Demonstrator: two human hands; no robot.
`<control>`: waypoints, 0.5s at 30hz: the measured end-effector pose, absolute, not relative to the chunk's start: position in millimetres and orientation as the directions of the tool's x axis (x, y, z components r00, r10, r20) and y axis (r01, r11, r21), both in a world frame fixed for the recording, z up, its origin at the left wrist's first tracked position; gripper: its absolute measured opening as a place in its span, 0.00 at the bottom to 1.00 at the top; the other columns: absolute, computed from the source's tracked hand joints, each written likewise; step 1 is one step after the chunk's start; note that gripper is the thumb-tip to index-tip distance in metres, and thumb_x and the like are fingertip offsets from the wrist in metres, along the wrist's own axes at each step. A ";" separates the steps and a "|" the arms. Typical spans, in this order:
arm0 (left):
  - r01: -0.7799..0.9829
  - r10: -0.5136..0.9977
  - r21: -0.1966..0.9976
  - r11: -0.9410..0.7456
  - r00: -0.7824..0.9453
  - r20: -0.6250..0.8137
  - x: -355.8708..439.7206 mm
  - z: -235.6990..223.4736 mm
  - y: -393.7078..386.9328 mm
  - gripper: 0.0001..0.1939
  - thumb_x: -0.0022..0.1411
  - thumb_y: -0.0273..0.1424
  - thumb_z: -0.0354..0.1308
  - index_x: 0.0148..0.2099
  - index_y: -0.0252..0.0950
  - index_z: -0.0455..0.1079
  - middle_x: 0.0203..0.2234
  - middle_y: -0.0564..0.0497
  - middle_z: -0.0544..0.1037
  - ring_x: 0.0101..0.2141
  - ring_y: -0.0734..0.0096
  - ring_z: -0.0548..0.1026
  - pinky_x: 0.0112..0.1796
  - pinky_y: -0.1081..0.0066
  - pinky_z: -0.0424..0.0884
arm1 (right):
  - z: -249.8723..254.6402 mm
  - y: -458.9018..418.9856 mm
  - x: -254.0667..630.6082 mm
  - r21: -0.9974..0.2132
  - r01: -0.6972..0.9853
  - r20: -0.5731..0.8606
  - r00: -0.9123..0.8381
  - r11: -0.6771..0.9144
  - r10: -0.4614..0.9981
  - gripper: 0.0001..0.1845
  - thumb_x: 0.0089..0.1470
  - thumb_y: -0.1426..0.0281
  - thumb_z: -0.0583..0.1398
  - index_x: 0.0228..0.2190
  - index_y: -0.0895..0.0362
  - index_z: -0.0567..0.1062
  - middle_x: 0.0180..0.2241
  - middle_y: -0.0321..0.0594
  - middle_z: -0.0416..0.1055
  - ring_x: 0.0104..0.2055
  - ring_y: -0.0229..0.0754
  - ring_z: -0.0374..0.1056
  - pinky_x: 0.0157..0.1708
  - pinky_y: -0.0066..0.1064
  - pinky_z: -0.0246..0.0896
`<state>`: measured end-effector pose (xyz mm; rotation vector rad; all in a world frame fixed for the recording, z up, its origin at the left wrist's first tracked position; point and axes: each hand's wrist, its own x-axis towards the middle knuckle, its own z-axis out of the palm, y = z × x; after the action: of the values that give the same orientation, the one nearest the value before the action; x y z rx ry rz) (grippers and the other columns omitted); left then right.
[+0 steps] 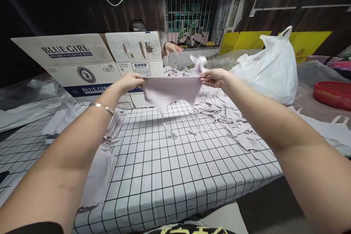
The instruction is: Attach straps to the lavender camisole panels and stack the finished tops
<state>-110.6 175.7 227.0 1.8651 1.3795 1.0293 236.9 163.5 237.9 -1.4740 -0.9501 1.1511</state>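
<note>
Bare forearms (68, 150) extend from the near edge over the bench (170, 193), the left one wearing a silver bangle (101, 106). Left hand (133, 81): grasping one upper corner of a pale lilac cloth piece (172, 88). Right hand (216, 78): pinching the opposite corner. The piece hangs between the two, raised over the checked cover (170, 161), top edge drawn nearly straight, thin ties (163, 120) dangling below; whether their ends touch the cover cannot be confirmed.

To the right lies a loose heap (219, 108) of similar pieces; to the left, a layered stack (95, 179). Behind stand a printed carton (93, 65) and, farther right, a white plastic bag (274, 69). A co-worker's hand (172, 48), fingers spread, shows beyond the carton; no object is visible in it.

Step in hand, in this inspector's judgement: spreading and squaring a single piece. The next move calls for even tension, both corners level, and ties kept free of the heap.
</note>
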 end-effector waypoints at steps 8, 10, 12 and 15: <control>0.661 0.858 0.546 -0.514 0.384 0.341 -111.0 195.0 107.2 0.13 0.61 0.35 0.56 0.42 0.35 0.77 0.32 0.51 0.79 0.37 0.63 0.74 0.46 0.56 0.67 | 186.8 129.9 265.8 -0.966 0.108 -0.205 0.230 -0.235 0.951 0.04 0.56 0.81 0.57 0.31 0.64 0.71 0.20 0.43 0.73 0.20 0.35 0.70 0.23 0.25 0.71; 0.648 0.780 0.436 -0.624 0.485 0.396 -110.6 138.7 67.8 0.10 0.59 0.28 0.55 0.40 0.37 0.77 0.36 0.50 0.81 0.40 0.61 0.74 0.47 0.55 0.66 | 142.3 87.5 266.8 -0.932 0.220 -0.241 0.219 -0.288 0.945 0.03 0.55 0.80 0.58 0.30 0.62 0.70 0.21 0.43 0.73 0.20 0.35 0.69 0.21 0.25 0.68; 0.642 0.707 0.310 -0.701 0.568 0.421 -110.3 78.8 25.0 0.15 0.59 0.23 0.51 0.42 0.39 0.77 0.36 0.50 0.81 0.41 0.59 0.74 0.46 0.52 0.62 | 94.5 40.5 264.6 -0.865 0.374 -0.262 0.234 -0.336 0.936 0.05 0.53 0.77 0.60 0.30 0.59 0.68 0.19 0.40 0.72 0.18 0.36 0.68 0.18 0.24 0.62; 0.607 0.644 0.232 -0.760 0.659 0.389 -113.8 14.2 -36.5 0.17 0.61 0.19 0.48 0.42 0.38 0.75 0.37 0.49 0.81 0.40 0.61 0.74 0.45 0.52 0.59 | 39.3 -25.2 264.0 -0.696 0.632 -0.263 0.218 -0.341 0.940 0.05 0.52 0.71 0.60 0.30 0.56 0.67 0.18 0.35 0.69 0.18 0.36 0.65 0.18 0.25 0.57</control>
<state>-113.8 -36.5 14.2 2.7863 1.0525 0.7011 264.0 -25.2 39.3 -2.0552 -1.4502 0.9279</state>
